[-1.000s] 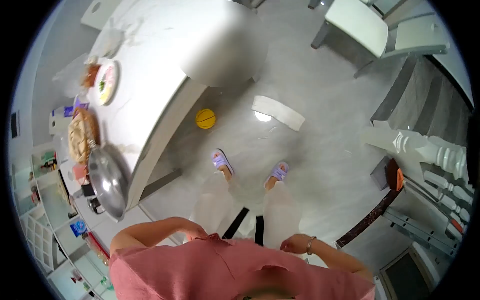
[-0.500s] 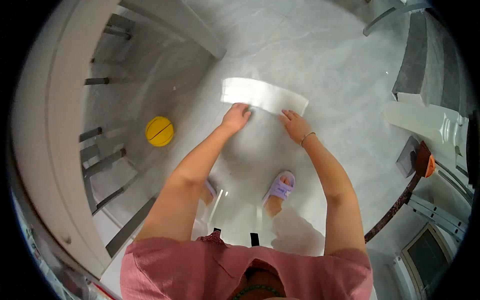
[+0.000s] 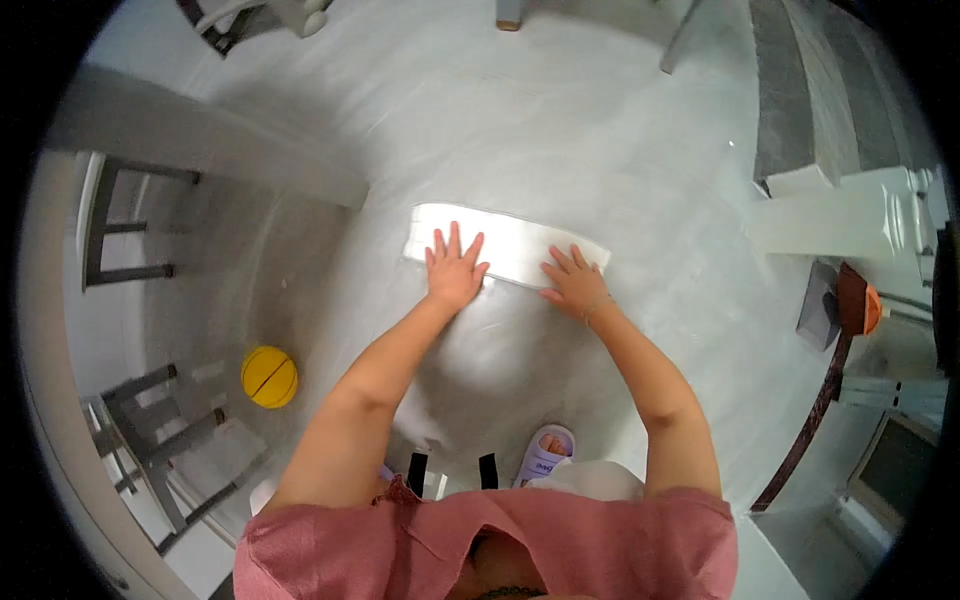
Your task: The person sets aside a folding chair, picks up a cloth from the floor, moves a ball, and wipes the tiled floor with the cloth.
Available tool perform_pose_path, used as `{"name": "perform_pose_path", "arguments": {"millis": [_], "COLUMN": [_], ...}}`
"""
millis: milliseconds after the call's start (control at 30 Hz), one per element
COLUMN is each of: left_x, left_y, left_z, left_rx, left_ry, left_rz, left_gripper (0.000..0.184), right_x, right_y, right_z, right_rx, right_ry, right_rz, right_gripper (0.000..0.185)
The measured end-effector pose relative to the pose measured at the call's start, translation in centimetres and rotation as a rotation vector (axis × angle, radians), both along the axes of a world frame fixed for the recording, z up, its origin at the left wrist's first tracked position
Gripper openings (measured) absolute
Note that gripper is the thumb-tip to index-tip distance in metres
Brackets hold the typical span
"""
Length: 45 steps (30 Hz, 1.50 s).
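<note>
White cloth-like strip (image 3: 512, 243), long, flat and slightly curved, under left hand (image 3: 455, 277) and right hand (image 3: 578, 284), both wide.

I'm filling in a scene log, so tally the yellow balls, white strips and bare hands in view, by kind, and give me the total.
Yellow ball: 1
White strip: 1
Bare hands: 2 (left hand, right hand)
Total: 4

I wear a dusty-pink short-sleeved top (image 3: 400, 540), whitish trousers (image 3: 600, 480) and lavender open-toed slides (image 3: 541, 468). A thin bracelet (image 3: 597, 304) circles my right wrist (image 3: 594, 300).
</note>
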<state>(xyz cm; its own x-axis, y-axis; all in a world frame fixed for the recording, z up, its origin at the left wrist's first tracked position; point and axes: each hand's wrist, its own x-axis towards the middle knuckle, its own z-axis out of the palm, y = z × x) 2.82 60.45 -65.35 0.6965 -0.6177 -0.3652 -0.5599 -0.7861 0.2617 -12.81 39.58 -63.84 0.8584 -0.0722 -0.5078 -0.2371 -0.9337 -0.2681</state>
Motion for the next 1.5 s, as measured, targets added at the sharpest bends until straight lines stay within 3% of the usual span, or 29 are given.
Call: {"name": "perform_pose_path", "arguments": {"millis": [33,100,133,200,267,367,400,433,500,567,633,767,933,1067,1267,1500], "left_x": [-0.7,-2.9,-4.2,-6.3,-7.8,-9.1,-8.6,-7.8,-6.0,-4.3,-2.6,-0.2,0.0,0.0,0.3,-0.9], "left_y": [-2.3,-6.4,-8.6,-12.2,-14.6,-17.4,-18.0,-18.1,-16.3,-13.0,-8.9,-3.3,-3.2,-3.7,-3.9,-3.2], "left_z": [-0.2,-0.2,-0.4,-0.7,-1.3,-0.5,-0.2,-2.2,-3.2,-0.1,1.5,1.1,1.2,1.2,1.1,1.9], "left_rx": [-0.002,-0.033,-0.04,-0.089,-0.166,-0.237,-0.229,-0.331,-0.625,-0.573,-0.349,0.037,0.174,0.248,0.252,0.276], "left_ry": [-0.004,0.005,0.011,0.069,0.068,0.135,0.187,0.26,0.433,0.16,-0.085,-0.007,0.006,0.001,0.015,0.041], "left_rz": [-0.092,-0.25,-0.264,-0.559,-0.698,-0.885,-0.92,-0.87,-0.515,-0.379,-0.374,-0.285,-0.351,-0.356,-0.37,-0.332], "left_gripper": [0.056,0.055,0.055,0.054,0.055,0.055,0.055,0.051,0.049,0.051,0.063,0.095,0.101,0.104,0.104,0.101], "right_x": [-1.7,-8.1,-10.6,-13.6,-16.3,-15.0,-13.1,-11.7,-10.6,-11.4,-13.3,-21.7,-31.8,-31.9,-27.7,-18.6], "right_y": [-0.9,-1.8,-1.7,-2.0,-2.5,-1.8,-1.7,-1.4,-0.4,0.1,1.0,3.9,3.7,0.4,-7.6,-12.5], "right_z": [0.3,-2.1,-1.0,0.2,-0.1,-0.8,-1.0,-1.2,-4.0,-5.7,-5.7,-4.3,-5.3,-5.3,-5.4,-6.6], "right_rx": [-0.006,-0.015,-0.032,-0.059,0.013,-0.101,0.02,0.136,0.03,-0.08,-0.128,-0.125,-0.209,-0.371,-0.432,-0.44], "right_ry": [0.049,-0.136,-0.091,-0.045,0.124,-0.407,-0.495,-0.584,-0.552,-0.515,-0.481,-0.311,-0.406,-0.463,-0.458,-0.469], "right_rz": [-0.076,-0.16,-0.197,-0.245,-0.127,-0.153,-0.241,-0.327,-0.364,-0.423,-0.555,-0.9,-1.097,-1.23,-1.258,-0.992], "right_gripper": [0.056,0.051,0.049,0.047,0.046,0.056,0.058,0.06,0.062,0.064,0.069,0.07,0.062,0.056,0.054,0.053]}}
